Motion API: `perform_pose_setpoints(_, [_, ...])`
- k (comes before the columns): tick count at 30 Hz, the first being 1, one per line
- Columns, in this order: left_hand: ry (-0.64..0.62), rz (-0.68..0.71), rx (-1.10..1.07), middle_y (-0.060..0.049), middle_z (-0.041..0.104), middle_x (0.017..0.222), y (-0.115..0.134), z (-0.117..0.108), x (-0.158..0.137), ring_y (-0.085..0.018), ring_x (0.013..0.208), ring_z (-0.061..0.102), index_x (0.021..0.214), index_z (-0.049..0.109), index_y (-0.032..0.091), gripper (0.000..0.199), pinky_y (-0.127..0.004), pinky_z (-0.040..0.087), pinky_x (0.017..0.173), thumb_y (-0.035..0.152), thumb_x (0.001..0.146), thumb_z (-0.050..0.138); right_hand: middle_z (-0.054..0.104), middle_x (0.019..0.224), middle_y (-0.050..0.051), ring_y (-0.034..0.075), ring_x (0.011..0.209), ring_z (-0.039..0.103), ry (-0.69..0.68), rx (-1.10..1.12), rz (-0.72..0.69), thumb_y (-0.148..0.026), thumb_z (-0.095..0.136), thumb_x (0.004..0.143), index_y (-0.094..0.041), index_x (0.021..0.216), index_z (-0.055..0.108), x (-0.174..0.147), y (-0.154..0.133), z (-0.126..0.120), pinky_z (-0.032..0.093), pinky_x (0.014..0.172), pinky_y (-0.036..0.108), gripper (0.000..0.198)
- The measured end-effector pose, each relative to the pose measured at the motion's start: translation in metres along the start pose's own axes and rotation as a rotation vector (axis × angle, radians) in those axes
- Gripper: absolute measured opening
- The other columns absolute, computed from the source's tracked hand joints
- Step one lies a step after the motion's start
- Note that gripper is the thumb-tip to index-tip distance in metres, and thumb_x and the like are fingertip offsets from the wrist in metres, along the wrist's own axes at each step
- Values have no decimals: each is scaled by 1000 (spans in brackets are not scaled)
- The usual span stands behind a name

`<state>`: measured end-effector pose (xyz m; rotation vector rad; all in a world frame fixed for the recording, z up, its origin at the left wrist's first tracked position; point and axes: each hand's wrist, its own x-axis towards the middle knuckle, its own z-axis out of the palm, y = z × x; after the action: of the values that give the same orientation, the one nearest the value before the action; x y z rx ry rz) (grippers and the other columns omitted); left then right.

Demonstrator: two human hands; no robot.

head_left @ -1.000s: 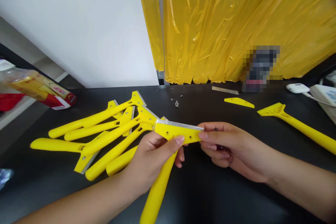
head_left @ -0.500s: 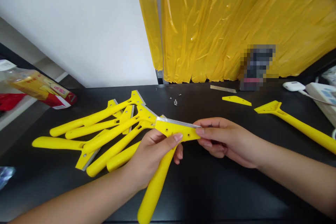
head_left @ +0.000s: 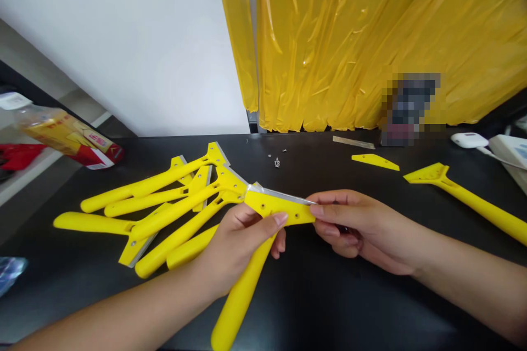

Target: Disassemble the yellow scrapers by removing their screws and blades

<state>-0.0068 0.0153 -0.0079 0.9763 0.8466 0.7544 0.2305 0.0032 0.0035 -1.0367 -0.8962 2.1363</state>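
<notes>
My left hand (head_left: 242,241) is closed round the neck of a yellow scraper (head_left: 241,301), its thumb pressed on the head. A thin metal blade (head_left: 284,196) sticks out along the far edge of that head, and two holes show in the yellow plate. At the head's right end, my right hand (head_left: 354,222) pinches the corner of the scraper and blade between thumb and fingers. Several other yellow scrapers (head_left: 173,230) with blades lie in a heap to the left, touching or close to my left hand.
Small screws (head_left: 277,163) lie on the black table (head_left: 329,296) beyond my hands. To the right are a loose yellow cover plate (head_left: 375,162), a bladeless scraper handle (head_left: 473,197) and a thin strip (head_left: 354,142). A bottle (head_left: 69,134) leans at the left; a white plug (head_left: 469,140) sits far right.
The view has shifted slightly. Both hands keep their hold on the scraper, and its head and handle have tilted a little.
</notes>
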Motion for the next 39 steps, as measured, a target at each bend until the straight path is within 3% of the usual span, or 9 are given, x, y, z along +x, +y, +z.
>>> perform_pose_setpoints(5, [4,-6,-1,-3,70,66,1,1,-1,-15,60,63,93,77,14,26,-25,56,57,39,92,85,46,68,-7,4,54,27,23,-82,-44,-44,88,88,-16,91,70,-1,0,0,15,48,23,33])
perform_pose_setpoints(9, [-12,-110,-30,-9,78,73,2,4,-2,-21,64,73,105,81,13,29,-24,58,49,40,94,83,45,66,-7,5,54,28,67,-140,-53,-45,90,85,-16,88,69,0,0,1,15,49,24,35])
perform_pose_setpoints(14, [17,-193,25,-6,74,60,3,7,-4,-10,39,56,111,81,11,34,-15,42,38,43,98,77,44,69,-7,5,56,26,109,-197,-15,-51,88,83,-17,93,69,3,3,1,14,49,25,40])
perform_pose_setpoints(19, [50,-183,76,-4,72,58,0,8,-5,-9,37,53,112,80,12,35,-15,38,37,44,100,75,44,70,-7,7,55,25,153,-335,17,-61,82,85,-19,95,69,4,3,3,15,49,26,45])
perform_pose_setpoints(26, [25,-178,39,-5,73,58,3,7,-3,-9,36,53,105,81,11,31,-16,38,37,41,96,78,61,78,-2,14,75,47,237,-727,-147,-47,81,91,-23,91,76,2,-2,0,31,66,29,25])
perform_pose_setpoints(33, [-69,-277,-90,-6,71,63,9,1,-2,-9,44,55,105,83,12,31,-16,40,42,41,94,80,62,81,-4,14,76,49,190,-831,-180,-51,70,99,-24,94,75,-3,-10,1,35,68,29,27])
perform_pose_setpoints(39, [-115,-260,-26,-5,68,61,6,1,-7,-7,41,49,102,82,13,32,-16,34,41,44,100,72,67,86,-5,13,80,51,132,-812,-174,-45,69,101,-25,95,75,-5,-8,3,36,72,28,22])
